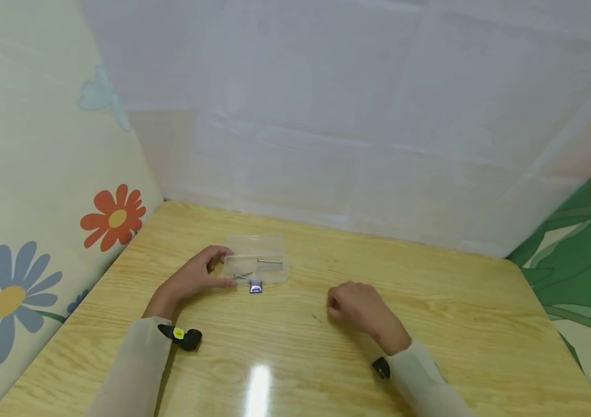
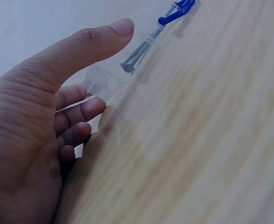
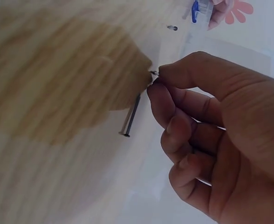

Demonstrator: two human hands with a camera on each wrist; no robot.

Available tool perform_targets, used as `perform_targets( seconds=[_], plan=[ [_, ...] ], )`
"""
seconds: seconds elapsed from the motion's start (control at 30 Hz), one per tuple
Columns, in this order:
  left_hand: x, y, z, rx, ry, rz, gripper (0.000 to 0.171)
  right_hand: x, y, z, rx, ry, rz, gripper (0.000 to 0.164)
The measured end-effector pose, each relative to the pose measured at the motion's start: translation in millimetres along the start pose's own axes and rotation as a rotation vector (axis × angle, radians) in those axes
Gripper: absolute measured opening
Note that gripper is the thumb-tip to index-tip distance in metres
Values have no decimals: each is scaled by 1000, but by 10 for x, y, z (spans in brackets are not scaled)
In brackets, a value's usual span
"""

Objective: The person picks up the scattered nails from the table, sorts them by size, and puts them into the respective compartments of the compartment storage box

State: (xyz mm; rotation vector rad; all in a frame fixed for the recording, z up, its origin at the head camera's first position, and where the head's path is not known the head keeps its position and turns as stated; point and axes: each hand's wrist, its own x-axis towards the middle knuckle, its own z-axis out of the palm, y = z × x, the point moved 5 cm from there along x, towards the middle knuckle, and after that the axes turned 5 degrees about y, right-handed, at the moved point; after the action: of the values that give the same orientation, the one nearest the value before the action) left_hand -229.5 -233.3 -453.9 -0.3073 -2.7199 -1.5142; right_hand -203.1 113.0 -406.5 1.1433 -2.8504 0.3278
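My left hand [image 1: 199, 273] holds the left end of a clear plastic box [image 1: 278, 277], thumb along its front and fingers behind the end. The box lies with its lid [image 1: 256, 244] open at the back. Several metal nails lie inside, one nail [image 1: 269, 262] in the rear part. A blue latch [image 1: 256, 287] sticks out at the front. My right hand [image 1: 360, 307] is over the table to the right. Its thumb and forefinger pinch a small metal piece [image 3: 154, 73], mostly hidden by the fingertips. Just beside these fingertips is a flat-headed nail [image 3: 131, 116].
Another small metal piece [image 1: 316, 317] lies on the wooden table [image 1: 285, 359] between the right hand and the box. A white sheet [image 1: 327, 145] hangs behind the table. Flower-patterned cloth [image 1: 24, 191] stands along the left side, and more at the right.
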Motion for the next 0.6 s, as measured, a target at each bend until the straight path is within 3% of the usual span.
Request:
perform_targets(
  seconds=[0.3, 0.43, 0.6],
  plan=[
    [4, -20, 5, -4, -4, -3, 66, -20, -1, 32, -73, 55, -31, 12],
    [6, -24, 7, 1, -2, -10, 66, -18, 6, 44, -65, 54, -41, 12],
    [3, -13, 6, 7, 4, -17, 66, -11, 3, 51, -22, 55, -68, 25]
  ],
)
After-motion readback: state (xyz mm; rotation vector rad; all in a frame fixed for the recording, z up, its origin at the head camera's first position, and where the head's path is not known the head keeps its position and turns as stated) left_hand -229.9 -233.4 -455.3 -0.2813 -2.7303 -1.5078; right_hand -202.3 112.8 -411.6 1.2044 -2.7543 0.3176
